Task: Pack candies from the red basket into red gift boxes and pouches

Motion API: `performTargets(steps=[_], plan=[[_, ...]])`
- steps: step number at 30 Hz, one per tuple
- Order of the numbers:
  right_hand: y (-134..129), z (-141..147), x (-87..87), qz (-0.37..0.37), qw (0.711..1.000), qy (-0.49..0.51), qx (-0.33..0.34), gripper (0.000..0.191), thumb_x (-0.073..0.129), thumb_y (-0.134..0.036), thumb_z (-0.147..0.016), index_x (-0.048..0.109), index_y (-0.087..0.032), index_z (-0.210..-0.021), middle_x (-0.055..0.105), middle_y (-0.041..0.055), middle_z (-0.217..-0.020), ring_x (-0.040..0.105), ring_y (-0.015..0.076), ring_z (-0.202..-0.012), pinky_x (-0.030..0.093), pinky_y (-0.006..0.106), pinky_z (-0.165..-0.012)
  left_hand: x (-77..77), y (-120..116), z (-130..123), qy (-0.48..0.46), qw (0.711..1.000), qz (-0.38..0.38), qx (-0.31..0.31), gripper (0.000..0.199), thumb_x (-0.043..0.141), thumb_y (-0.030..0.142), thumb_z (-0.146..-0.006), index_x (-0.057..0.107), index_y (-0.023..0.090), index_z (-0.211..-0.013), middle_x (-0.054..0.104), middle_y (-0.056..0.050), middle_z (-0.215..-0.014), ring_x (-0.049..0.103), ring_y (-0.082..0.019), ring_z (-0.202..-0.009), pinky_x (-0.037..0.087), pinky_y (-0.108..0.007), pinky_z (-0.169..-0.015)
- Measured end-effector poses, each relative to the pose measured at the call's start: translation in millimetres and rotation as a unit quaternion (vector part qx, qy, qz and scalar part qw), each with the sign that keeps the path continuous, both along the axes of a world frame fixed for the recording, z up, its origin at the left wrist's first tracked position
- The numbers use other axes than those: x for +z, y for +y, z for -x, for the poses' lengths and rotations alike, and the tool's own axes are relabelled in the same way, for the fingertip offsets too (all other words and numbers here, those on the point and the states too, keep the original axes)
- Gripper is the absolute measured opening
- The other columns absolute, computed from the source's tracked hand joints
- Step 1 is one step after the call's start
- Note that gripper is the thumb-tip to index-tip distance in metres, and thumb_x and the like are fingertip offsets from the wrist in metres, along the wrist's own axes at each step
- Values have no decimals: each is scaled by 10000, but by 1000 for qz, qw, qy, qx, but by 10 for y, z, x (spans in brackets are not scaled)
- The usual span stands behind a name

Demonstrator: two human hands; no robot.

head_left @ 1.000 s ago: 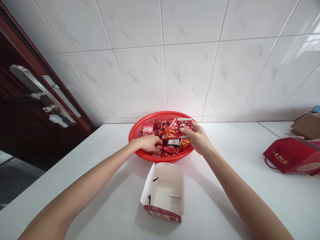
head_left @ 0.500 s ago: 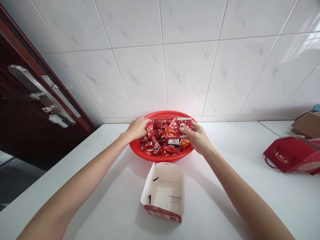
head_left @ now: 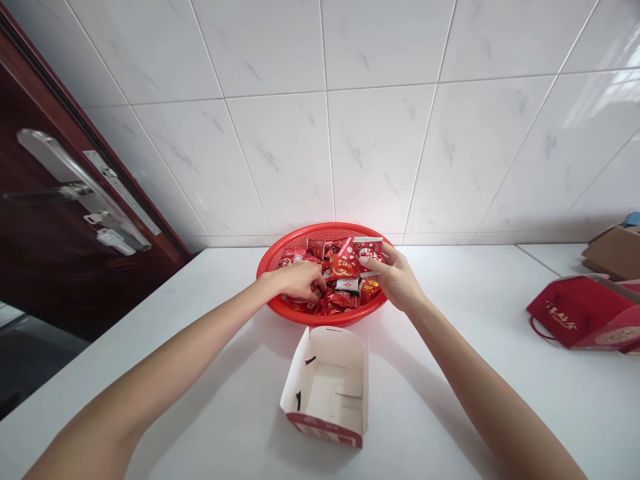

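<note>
A red plastic basket point(head_left: 280, 308) full of red-wrapped candies point(head_left: 341, 300) stands against the wall. My left hand point(head_left: 301, 280) is in its left part, palm down, fingers curled among the candies; what they hold, if anything, is hidden. At the basket's right side, my right hand point(head_left: 397, 273) pinches a red and white packet point(head_left: 369, 249) between thumb and fingers. In front of the basket sits an open box point(head_left: 327, 387), white inside with a red printed front. No candies lie in it.
On the right of the white counter point(head_left: 465, 300) lies a red gift box point(head_left: 575, 310) with a handle, and behind it a brown cardboard box point(head_left: 613, 252). A dark red door point(head_left: 45, 247) with a metal handle is at the left. White tiles rise behind.
My left hand has moved right and toward me, from the basket's left rim to over the candies. My right hand keeps its place with the packet.
</note>
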State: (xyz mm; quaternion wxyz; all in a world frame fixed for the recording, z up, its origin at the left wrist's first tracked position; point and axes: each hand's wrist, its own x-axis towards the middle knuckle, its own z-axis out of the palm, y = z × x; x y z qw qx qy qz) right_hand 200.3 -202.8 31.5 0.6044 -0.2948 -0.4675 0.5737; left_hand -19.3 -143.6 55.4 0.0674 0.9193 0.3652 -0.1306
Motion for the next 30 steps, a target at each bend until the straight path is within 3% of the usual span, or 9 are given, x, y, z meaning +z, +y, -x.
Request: performTargets(steps=[3, 8, 11, 15, 19, 22, 26, 30], plan=[[-4, -1, 6, 3, 1000, -4, -1, 403, 914, -370, -637, 737, -252, -980, 783, 21, -966, 730, 249, -894, 596, 383, -754, -35, -70, -101, 77, 995, -70, 0, 174, 788, 357, -677, 795, 206, -763, 708, -124, -961, 648, -329, -949, 471, -380, -812], [-14, -4, 13, -1, 1000, -10, -1, 402, 906, -384, -647, 734, -257, -987, 782, 22, -979, 729, 257, -913, 594, 398, -775, 26, 16, -113, 105, 977, -172, 67, 79, 717, 129, -685, 755, 157, -749, 724, -177, -946, 649, -355, -988, 456, -424, -864], [-9, -5, 7, -7, 1000, -12, 4, 382, 898, -382, -665, 735, -258, -987, 781, 20, -991, 724, 253, -927, 588, 383, -764, 126, 97, -43, 107, 976, -171, 80, 138, 647, 45, -675, 711, 167, -685, 727, -157, -893, 650, -337, -957, 445, -415, -841], [-6, -4, 1, -8, 1000, -5, 6, 372, 897, -369, -674, 735, -258, -990, 782, 20, -984, 726, 249, -910, 589, 377, -750, 172, 122, 11, 121, 984, -124, 46, 221, 578, -16, -643, 673, 183, -650, 731, -129, -877, 646, -318, -954, 425, -413, -835], [-8, -2, -4, -5, 1000, -6, 7, 380, 896, -372, -672, 733, -259, -996, 784, 20, -995, 727, 254, -922, 594, 397, -788, 89, 103, 3, 113, 984, -128, 47, 181, 604, 37, -675, 696, 184, -728, 732, -130, -1008, 639, -313, -1012, 419, -430, -878], [-6, 0, 0, -7, 1000, -12, 4, 391, 897, -380, -667, 732, -258, -1000, 783, 22, -998, 726, 255, -928, 592, 394, -781, 8, 92, -40, 95, 983, -146, 65, 45, 694, 179, -734, 713, 177, -775, 727, -147, -1056, 637, -338, -1048, 406, -468, -924], [-12, 4, 16, -6, 1000, -16, 2, 381, 900, -383, -661, 733, -260, -981, 780, 25, -994, 724, 259, -929, 591, 401, -789, -71, 104, -155, 141, 975, -150, 85, 275, 812, 398, -746, 726, 146, -816, 741, -186, -988, 662, -367, -986, 376, -515, -970], [-21, 4, 8, -13, 1000, -16, 2, 359, 890, -367, -681, 739, -259, -988, 779, 20, -995, 724, 248, -914, 590, 394, -802, -79, 151, -244, 149, 975, -128, 100, 320, 877, 365, -698, 742, 145, -888, 748, -193, -1014, 678, -381, -995, 349, -534, -1010]])
